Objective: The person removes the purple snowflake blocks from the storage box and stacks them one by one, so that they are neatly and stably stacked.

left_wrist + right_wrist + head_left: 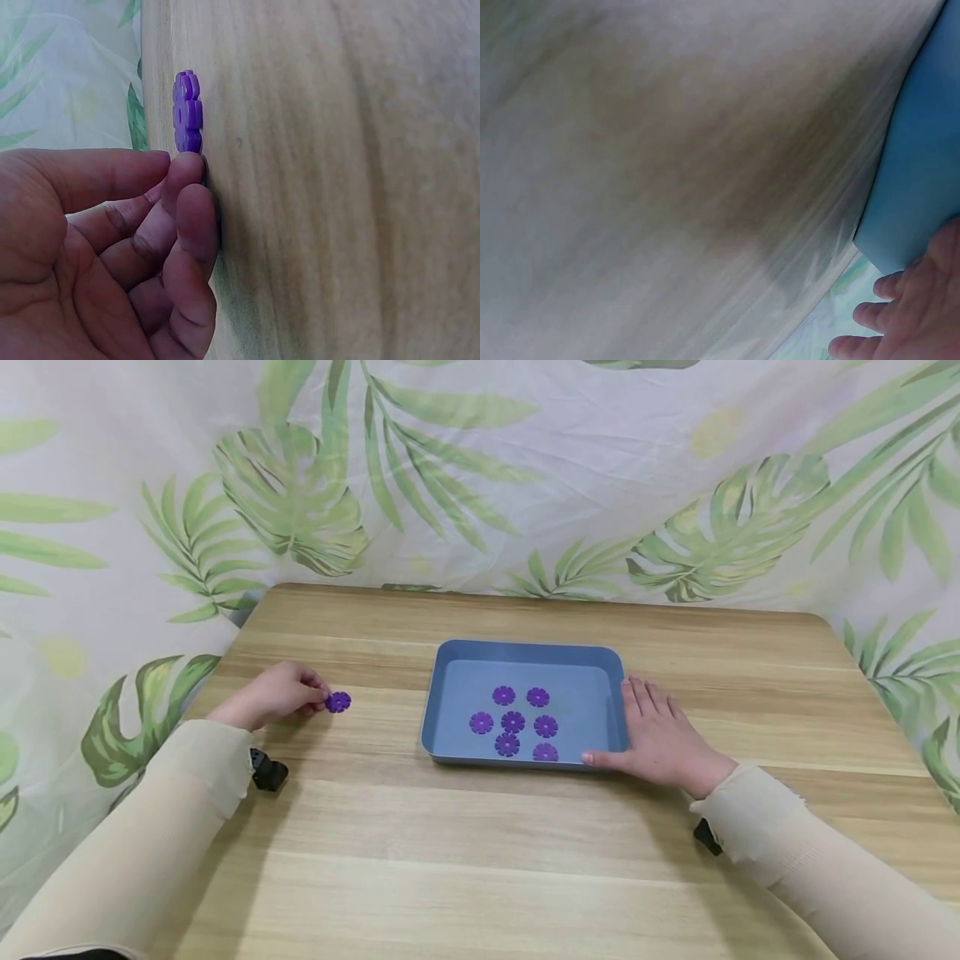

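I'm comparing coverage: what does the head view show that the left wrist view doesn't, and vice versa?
Only the head view: the blue tray, purple pieces inside it, the right hand against it, and pale sleeves.
Only the left wrist view: the palm of the left hand.
Both: that hand pinching a purple disc, wooden table, leaf-print cloth.

The bare left hand (276,695) pinches, fingers curled. The bare right hand (663,742) extends its fingers, thumb spread.
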{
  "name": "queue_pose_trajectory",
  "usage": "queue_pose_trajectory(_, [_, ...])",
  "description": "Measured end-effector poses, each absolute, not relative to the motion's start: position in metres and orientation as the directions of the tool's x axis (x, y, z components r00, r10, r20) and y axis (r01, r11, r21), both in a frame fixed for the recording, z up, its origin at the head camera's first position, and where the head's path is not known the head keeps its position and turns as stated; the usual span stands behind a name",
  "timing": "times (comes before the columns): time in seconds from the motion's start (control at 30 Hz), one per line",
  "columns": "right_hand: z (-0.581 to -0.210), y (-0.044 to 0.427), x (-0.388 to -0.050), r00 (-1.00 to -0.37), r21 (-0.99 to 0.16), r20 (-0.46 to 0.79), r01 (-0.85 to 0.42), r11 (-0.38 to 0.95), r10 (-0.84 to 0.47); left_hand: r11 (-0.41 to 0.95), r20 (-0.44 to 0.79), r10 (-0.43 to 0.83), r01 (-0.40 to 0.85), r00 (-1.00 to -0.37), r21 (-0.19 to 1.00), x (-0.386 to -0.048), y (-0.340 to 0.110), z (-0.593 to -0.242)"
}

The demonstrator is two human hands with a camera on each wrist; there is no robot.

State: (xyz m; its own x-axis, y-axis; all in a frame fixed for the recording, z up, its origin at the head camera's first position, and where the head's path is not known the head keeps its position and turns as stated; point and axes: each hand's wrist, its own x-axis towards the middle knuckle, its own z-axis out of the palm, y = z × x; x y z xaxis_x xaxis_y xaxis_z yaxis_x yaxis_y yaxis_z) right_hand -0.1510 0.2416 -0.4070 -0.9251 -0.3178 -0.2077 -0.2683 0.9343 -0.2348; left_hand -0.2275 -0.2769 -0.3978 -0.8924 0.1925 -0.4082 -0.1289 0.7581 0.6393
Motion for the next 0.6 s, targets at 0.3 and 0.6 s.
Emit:
queue_pose_trajectory(0.3, [-0.4071,0.2435,-0.1516,-0.928,-0.232,-0.202,-0.265,0.936,-0.313,0.752,-0.412,0.212,-0.121,-0.886,0.648,-0.2324,-0.276,-0.3959])
queue_pose_trajectory(0.6, [-0.4088,0.2424,-0.1525,-0.928,-0.248,-0.194,-0.267,0.931,-0.318,0.769,-0.391,0.209,-0.097,-0.896,0.632,-0.2369,-0.2777,-0.3921])
